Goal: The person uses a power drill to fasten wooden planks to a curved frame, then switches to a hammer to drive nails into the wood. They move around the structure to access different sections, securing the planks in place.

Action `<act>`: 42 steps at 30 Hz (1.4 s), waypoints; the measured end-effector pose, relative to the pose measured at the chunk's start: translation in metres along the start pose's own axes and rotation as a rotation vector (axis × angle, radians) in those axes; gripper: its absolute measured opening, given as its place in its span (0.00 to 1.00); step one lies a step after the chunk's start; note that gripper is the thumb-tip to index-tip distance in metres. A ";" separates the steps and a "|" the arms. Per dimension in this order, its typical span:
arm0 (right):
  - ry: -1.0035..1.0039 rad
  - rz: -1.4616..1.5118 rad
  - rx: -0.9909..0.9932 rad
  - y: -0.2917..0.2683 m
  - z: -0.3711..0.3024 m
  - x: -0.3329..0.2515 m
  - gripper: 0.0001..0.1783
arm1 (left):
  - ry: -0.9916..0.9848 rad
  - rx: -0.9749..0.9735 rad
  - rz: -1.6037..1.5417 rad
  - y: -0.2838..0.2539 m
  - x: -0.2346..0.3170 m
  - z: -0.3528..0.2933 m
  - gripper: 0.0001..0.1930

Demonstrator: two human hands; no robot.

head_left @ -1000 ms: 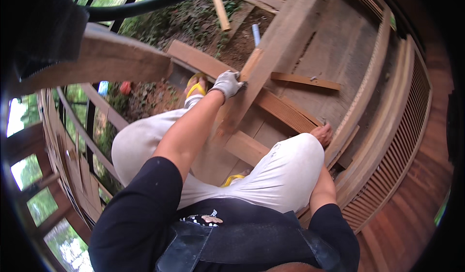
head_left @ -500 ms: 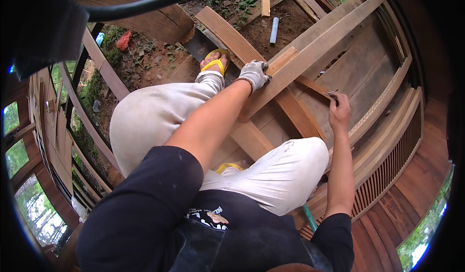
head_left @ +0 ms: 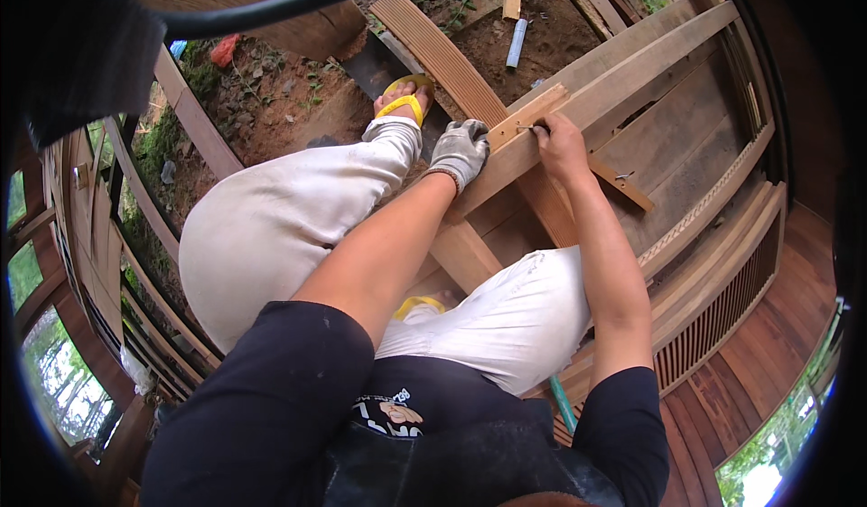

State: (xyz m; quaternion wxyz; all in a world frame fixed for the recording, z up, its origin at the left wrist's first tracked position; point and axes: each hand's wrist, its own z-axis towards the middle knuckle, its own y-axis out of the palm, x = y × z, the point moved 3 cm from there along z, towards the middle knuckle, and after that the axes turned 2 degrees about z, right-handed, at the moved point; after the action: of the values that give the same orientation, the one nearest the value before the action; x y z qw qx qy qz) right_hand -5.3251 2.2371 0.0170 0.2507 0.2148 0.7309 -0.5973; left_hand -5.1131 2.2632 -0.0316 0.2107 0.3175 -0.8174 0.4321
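Note:
My left hand (head_left: 461,152), in a grey-white work glove, is closed round the near end of a short wooden strip (head_left: 546,103). This strip lies along the top of a long wooden beam (head_left: 623,78). Bare, my right hand (head_left: 562,148) pinches a thin metal fastener (head_left: 524,129), a nail or screw, against the strip's face; its tip is too small to make out. Small dark holes or fastener heads show on the strip beside it. Another wooden strip (head_left: 632,188) sticks out beyond my right wrist, with a small metal fastener (head_left: 623,176) lying on it.
A grooved deck board (head_left: 442,55) passes beneath the beam. Wide planks (head_left: 677,128) lie to the right, beside a slatted panel (head_left: 722,326). A light-blue tube (head_left: 517,44) lies on bare soil. My sandalled foot (head_left: 404,101) is left of the boards; a dark cable crosses the top.
My right hand has moved left and away from me, from the lower strip up to the short strip on the beam. My left hand keeps its hold, and the view has shifted slightly.

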 end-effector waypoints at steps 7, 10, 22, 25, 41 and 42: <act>-0.043 0.039 0.037 0.004 -0.004 0.008 0.07 | 0.044 -0.082 -0.230 0.009 -0.029 0.003 0.19; -0.055 0.009 0.035 0.007 -0.006 0.000 0.07 | 0.032 -0.087 -0.202 0.004 -0.033 0.000 0.20; -0.280 -0.033 -0.038 0.030 -0.004 -0.039 0.05 | -0.029 -0.119 -0.120 -0.004 -0.031 -0.009 0.18; -0.341 -0.093 -0.063 0.033 -0.005 -0.043 0.04 | -0.005 -0.107 -0.127 -0.004 -0.030 -0.010 0.19; -0.423 -0.655 -0.157 0.067 -0.022 -0.077 0.05 | 0.161 0.032 -0.165 0.012 -0.042 0.002 0.18; -0.435 -0.684 -0.132 0.066 -0.023 -0.080 0.04 | 0.113 0.028 -0.281 0.013 -0.043 0.000 0.17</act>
State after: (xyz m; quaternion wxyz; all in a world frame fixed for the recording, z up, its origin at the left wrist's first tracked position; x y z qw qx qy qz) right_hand -5.2240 2.2718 0.0200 0.1996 -0.1884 0.7268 -0.6297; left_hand -5.0915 2.2833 -0.0661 0.3104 0.4068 -0.7457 0.4267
